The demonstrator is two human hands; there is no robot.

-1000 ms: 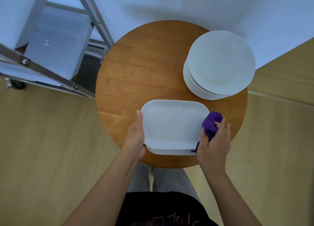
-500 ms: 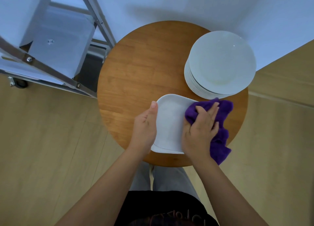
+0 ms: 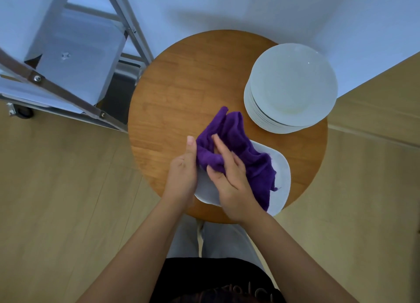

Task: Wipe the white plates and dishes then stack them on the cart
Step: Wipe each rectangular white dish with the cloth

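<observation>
A white rectangular dish (image 3: pixel 280 177) is held tilted above the near edge of the round wooden table (image 3: pixel 181 79). My left hand (image 3: pixel 183 173) grips its left edge, thumb pointing up. My right hand (image 3: pixel 229 180) presses a purple cloth (image 3: pixel 236 143) against the dish face, fingers straight and partly wrapped in the cloth. The cloth covers most of the dish. A stack of several white round plates (image 3: pixel 292 84) sits at the table's right rear.
A metal cart (image 3: pixel 75 59) with grey shelves and a slanted frame stands to the left of the table, a caster (image 3: pixel 23 114) at its lower corner. A white wall is behind; wooden floor (image 3: pixel 56 200) surrounds the table.
The dish has been tipped up from flat on the table and turned. My right hand with the cloth has moved from the dish's right edge across to its left, wiping.
</observation>
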